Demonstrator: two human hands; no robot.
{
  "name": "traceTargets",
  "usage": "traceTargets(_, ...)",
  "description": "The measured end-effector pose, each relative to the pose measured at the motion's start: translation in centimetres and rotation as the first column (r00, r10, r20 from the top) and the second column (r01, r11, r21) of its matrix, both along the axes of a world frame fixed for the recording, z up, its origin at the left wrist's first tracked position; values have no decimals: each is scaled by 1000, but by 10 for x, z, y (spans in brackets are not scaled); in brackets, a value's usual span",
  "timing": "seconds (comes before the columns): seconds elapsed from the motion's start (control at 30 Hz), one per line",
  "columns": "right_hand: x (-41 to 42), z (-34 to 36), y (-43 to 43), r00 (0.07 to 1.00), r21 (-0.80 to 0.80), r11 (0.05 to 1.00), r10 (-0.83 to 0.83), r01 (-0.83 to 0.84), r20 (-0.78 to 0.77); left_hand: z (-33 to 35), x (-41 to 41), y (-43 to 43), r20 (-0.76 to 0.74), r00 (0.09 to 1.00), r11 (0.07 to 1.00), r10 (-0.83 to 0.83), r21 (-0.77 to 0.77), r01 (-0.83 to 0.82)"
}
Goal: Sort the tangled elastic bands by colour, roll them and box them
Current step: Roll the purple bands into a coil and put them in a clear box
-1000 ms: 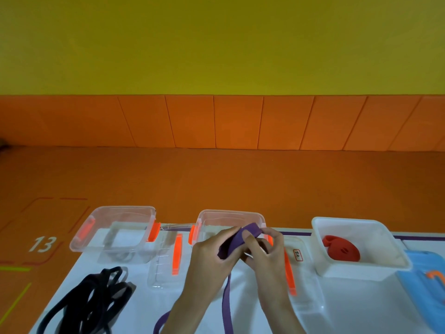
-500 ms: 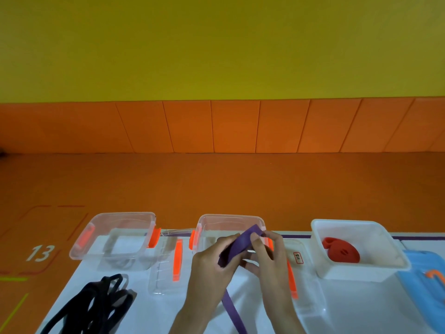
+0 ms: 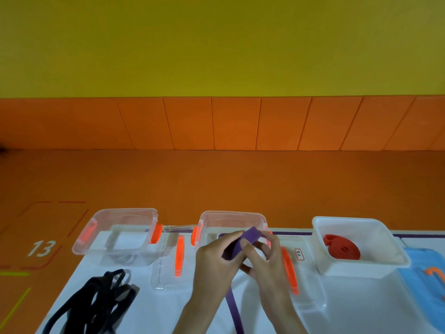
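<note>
Both hands hold a purple elastic band just in front of the middle clear box. My left hand grips the partly rolled end, and my right hand pinches it from the right. The loose tail of the purple band hangs down between my wrists to the white table. A tangle of black bands lies at the lower left. A rolled red band sits inside the white box on the right. The left clear box has orange latches.
Two clear lids with orange handles lie on the table: one lid between the clear boxes, the other lid right of my hands. A blue lid lies at the far right. Orange floor lies beyond the table's far edge.
The roll of purple band has been turned further in my fingers, and the loose tail below my hands has shortened. The boxes, lids and black bands have not moved.
</note>
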State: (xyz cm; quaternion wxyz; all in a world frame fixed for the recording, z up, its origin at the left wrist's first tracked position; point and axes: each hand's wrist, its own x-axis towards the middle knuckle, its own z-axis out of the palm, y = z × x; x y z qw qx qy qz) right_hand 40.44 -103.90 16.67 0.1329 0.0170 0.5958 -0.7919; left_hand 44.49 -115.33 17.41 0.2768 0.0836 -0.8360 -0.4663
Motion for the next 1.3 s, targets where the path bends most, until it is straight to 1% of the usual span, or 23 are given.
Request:
traceTargets(0.1,-3,3,1,992,33,997,-69,73,-105,5,-3,5,-22,1000,999,-5,-33,4)
traceTargets(0.13,-4,1,1,990,33,995,-87,91,-113,5,-3,5,-26,1000,999,-6,-46,4)
traceTargets(0.2,-4,-3,3,994,-28,994,-103,102,-39,1,-2,4,-26,999,998,-26,-65,25)
traceTargets(0.27,-4,-10,5,998,-57,997,-48,50,43,-2,2,3,-11,999,996,-46,-79,45)
traceTargets(0.3,-4,-13,6,998,-47,999,-12,15,58,-3,3,2,-8,999,994,-44,-101,43)
traceTargets(0.4,-6,-14,7,1000,4,1000,14,-14,3,-7,5,-4,-12,1000,990,-19,-139,17)
traceTargets(0.5,-10,-10,10,998,20,999,-31,32,-62,-4,3,-7,13,999,996,-31,-82,32)
traceTargets(0.6,-10,-11,14,997,-54,996,-74,72,-27,-2,1,-7,33,996,997,-77,-7,77)
traceTargets(0.7,-8,-13,15,1000,-98,995,-29,28,-7,-3,-2,-8,27,997,996,-79,-35,79)
traceTargets(0.8,-7,-13,9,1000,-64,997,30,-31,-6,-4,-2,-10,24,999,995,-35,-89,37)
traceTargets(0.9,-9,-13,4,999,-16,1000,-12,11,-51,-4,-1,-12,8,1000,995,-11,-98,11)
traceTargets(0.97,-11,-13,6,996,-11,998,-56,56,-73,-4,-1,-12,7,999,996,-32,-87,32)
traceTargets(1.03,-10,-15,7,995,-65,995,-85,82,-43,-5,0,-9,22,998,994,-60,-90,62)
traceTargets(1.13,-8,-18,5,999,-147,988,-35,41,42,-8,2,-8,57,997,996,-46,-73,50)
traceTargets(1.23,-7,-16,1,999,-77,996,37,-36,12,-9,2,-10,78,996,996,-31,-81,37)
traceTargets(1.3,-8,-16,0,998,7,1000,12,-12,-64,-9,2,-12,93,995,998,-19,-62,25)
